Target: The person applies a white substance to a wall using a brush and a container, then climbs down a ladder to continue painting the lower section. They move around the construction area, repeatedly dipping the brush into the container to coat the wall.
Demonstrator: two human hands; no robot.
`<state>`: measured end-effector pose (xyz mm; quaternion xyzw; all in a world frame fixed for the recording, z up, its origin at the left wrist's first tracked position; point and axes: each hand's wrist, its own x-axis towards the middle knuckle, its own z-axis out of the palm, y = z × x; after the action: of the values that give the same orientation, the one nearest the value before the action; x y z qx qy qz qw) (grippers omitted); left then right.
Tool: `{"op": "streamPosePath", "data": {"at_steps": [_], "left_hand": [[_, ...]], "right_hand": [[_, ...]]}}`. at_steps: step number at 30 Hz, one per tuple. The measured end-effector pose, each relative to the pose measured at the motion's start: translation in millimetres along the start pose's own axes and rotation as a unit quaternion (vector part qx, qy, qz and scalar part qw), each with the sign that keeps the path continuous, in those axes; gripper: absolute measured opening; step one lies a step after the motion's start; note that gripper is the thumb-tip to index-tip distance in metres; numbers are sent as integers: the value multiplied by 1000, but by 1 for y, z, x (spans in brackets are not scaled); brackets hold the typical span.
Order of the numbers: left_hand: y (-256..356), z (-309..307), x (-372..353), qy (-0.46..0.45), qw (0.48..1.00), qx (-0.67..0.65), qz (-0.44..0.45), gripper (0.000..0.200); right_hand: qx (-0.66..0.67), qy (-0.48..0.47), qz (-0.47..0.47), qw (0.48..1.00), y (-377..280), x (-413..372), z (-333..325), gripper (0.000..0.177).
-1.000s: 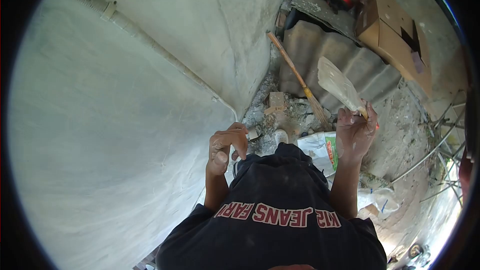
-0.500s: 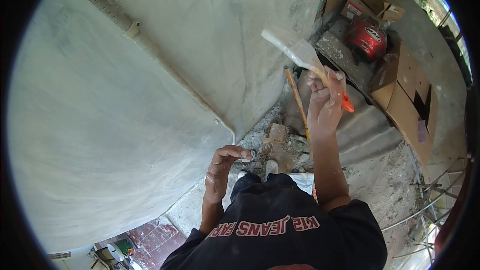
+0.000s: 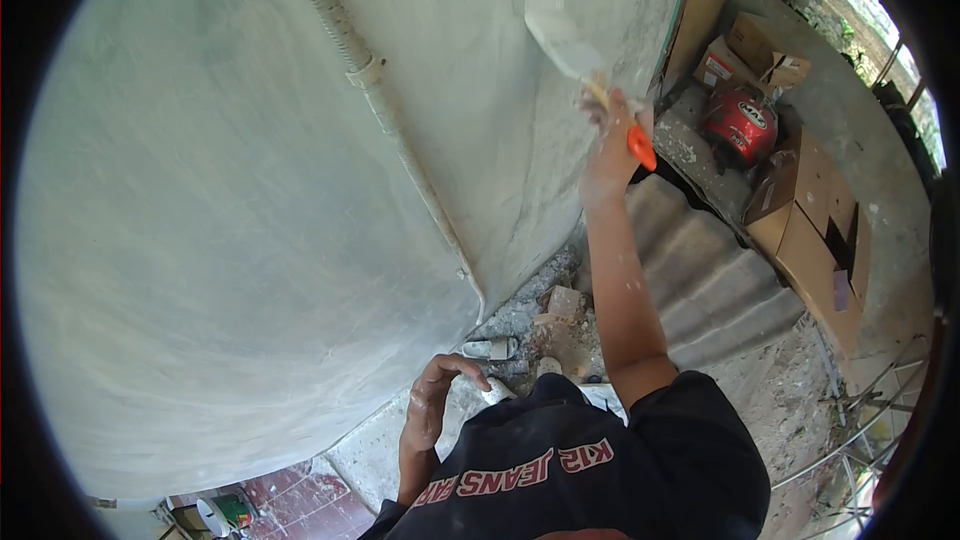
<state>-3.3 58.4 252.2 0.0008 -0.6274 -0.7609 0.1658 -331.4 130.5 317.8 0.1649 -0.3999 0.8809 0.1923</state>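
Head view, single frame. Landmark: the grey pipe [image 3: 385, 110] running down the wall [image 3: 250, 240]. Right hand [image 3: 608, 135] is up at full arm stretch, well right of the pipe, fist clamped round the orange-tipped handle of a wide brush [image 3: 558, 32]. The pale bristles point up and left and lie on or just off the plaster; contact not certain from this angle. Left hand [image 3: 430, 405] hangs low, below the pipe's foot and near the hip, fingers half curled; cannot tell whether anything sits inside it. The hands are well apart. Farther right of the pipe than the brush: red helmet [image 3: 738, 125], cardboard boxes [image 3: 810, 230], corrugated sheet [image 3: 700, 280]. Rubble [image 3: 555, 315] lies on the ground near the pipe's foot. Judgement: the step in hand is brushing the upper wall, with the brush at the top of its reach. A stroke from here calls for the bristles pressed flat to the plaster and drawn evenly, wrist steady, keeping short of the pipe
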Motion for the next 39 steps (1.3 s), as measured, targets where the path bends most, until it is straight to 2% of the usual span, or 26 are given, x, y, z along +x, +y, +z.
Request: {"op": "streamPosePath", "data": {"at_steps": [2,6,10,13,18,23,25,29,32,36,38,39], "left_hand": [[-7,-12,-6,19,1000,2,-5,82],[-5,-23,-11,63,997,42,-23,84],[-2,-22,-8,80,996,35,-21,85],[-4,-14,-3,102,993,56,-25,85],[-11,8,14,124,991,41,-13,84],[-21,19,30,81,997,4,7,86],[-25,25,38,83,996,0,8,87],[-32,37,53,85,996,12,12,86],[-38,46,59,100,995,12,16,86],[-42,56,66,102,994,19,18,87],[-41,61,68,110,994,22,9,87],[-39,64,71,107,994,26,10,87]], "right_hand": [[-61,31,37,997,20,-25,-23,17],[-110,107,201,967,50,-72,-80,16],[-122,91,218,964,67,-91,-125,21],[-185,70,249,948,66,-90,-133,22],[-117,-14,245,962,27,-42,-81,19],[-19,-5,252,967,-32,28,-29,21],[40,-83,183,979,-42,53,-24,21],[141,-99,123,977,-50,75,-3,20],[87,-92,87,988,-36,75,1,18],[-74,-91,155,981,9,34,-51,19],[-172,-94,243,950,23,3,-86,16],[-233,-123,223,938,36,-15,-106,17]]}}
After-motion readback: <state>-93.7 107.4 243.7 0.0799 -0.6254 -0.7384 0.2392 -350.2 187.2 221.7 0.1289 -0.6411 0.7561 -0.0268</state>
